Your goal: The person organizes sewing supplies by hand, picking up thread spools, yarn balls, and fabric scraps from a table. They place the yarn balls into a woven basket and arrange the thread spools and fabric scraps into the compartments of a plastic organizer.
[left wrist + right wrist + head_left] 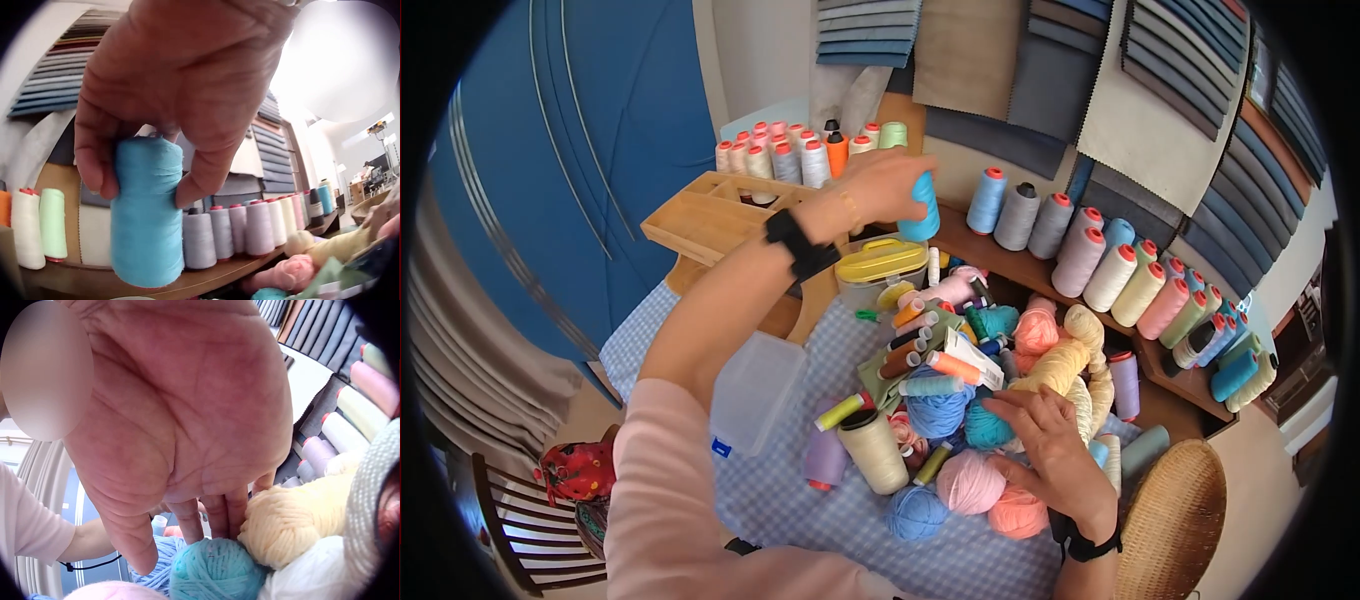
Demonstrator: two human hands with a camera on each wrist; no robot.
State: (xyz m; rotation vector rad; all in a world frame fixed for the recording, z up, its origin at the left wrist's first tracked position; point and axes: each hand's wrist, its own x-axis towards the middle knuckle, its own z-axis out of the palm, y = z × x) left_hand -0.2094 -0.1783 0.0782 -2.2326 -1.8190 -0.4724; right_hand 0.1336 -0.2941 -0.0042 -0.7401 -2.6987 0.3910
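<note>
My left hand [887, 188] grips a turquoise thread spool [919, 217] near its top, between thumb and fingers. In the left wrist view the spool [148, 215] is upright, in front of the shelf. My right hand [1052, 452] is over the yarn pile with its fingers extended and nothing gripped. Its fingertips are right at a teal yarn ball [215, 570] and a pale yellow skein [284, 526]. A pink yarn ball [970, 481] and a coral yarn ball [1019, 514] lie below that hand.
Thread spools line the wooden shelf [1040, 272], with fabric swatches [1150, 110] hanging behind. A yellow-lidded box [882, 260] stands below the left hand. At the left are a wooden organizer [700, 235] and a clear plastic case [755, 395]; a wicker basket [1175, 525] leans at the right.
</note>
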